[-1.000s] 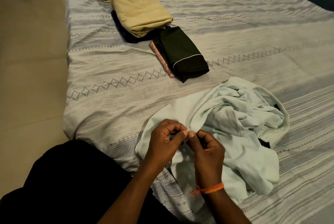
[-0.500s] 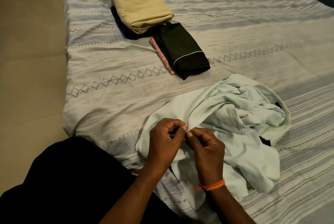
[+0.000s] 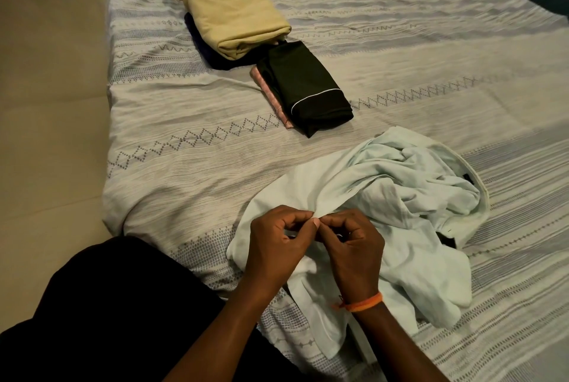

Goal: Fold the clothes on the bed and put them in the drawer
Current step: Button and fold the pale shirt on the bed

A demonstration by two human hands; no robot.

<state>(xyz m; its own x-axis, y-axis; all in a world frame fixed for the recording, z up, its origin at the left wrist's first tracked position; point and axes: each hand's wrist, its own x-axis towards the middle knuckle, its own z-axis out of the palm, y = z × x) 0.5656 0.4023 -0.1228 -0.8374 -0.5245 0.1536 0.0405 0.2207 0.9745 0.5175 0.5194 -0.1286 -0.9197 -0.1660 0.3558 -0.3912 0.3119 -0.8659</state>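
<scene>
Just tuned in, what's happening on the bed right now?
A person is working on a crumpled pale blue shirt at the near edge of the bed. The left hand and right hand both pinch one fold of its fabric, thumbs almost touching. It is not yet folded. Farther up the bed lie folded pieces: a black garment on a pink one, and a beige garment on a dark one.

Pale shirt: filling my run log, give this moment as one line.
step: folding | left hand: pinches pale shirt | right hand: pinches same edge | shirt: crumpled
</scene>
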